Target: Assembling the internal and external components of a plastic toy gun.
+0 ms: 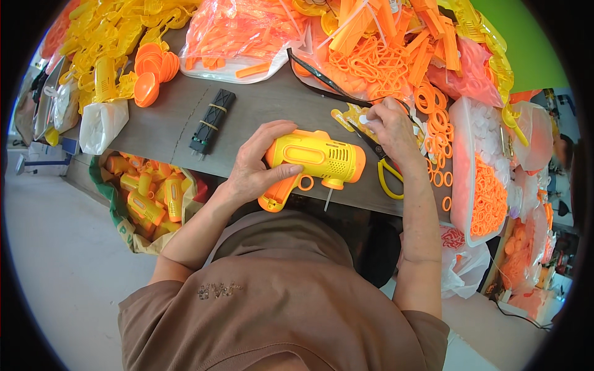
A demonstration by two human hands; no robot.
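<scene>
A yellow plastic toy shaped like a gun or hair dryer [315,157], with orange end and handle parts, rests in my left hand [263,154]. My thumb lies across its near side and my fingers wrap over the far side. An orange ring [305,182] sits by its handle, and a thin metal rod [328,199] sticks out below the body. My right hand [393,131] is closed over small yellow printed stickers [350,115] on the table. By its fingertips shows a small white piece [364,119]. Scissors with yellow handles [390,179] lie below that hand.
A black part bundle with rubber bands [212,122] lies left. Orange cups [146,89], yellow shells [105,77] and bags of orange parts [238,37] crowd the back. Right stands a clear tub of small rings [489,198]. A bag of yellow toys [145,207] sits below the table's left.
</scene>
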